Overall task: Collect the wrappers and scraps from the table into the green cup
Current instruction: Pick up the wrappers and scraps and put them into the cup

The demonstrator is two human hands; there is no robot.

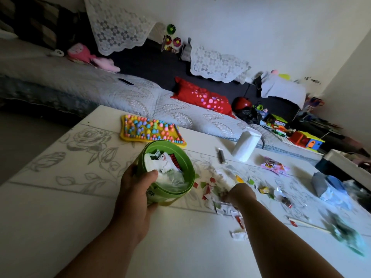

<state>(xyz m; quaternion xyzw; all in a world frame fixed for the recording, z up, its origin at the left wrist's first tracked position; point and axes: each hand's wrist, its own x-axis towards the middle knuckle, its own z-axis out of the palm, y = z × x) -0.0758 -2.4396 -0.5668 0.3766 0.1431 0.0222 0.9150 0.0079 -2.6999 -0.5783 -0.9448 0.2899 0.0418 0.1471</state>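
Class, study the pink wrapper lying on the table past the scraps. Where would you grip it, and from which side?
Probably pinch the pink wrapper at its near edge, coming down from the side of the right hand. It lies flat and thin on the table, so only an edge offers a pinch hold, and that edge faces the hand.

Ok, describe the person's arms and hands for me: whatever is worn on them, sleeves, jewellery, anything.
Both the left arm and right arm are bare to the frame's edge: no sleeves, watch or bracelet. The left hand and right hand are ungloved. No ring shows on the left thumb; the right hand's fingers are mostly hidden.
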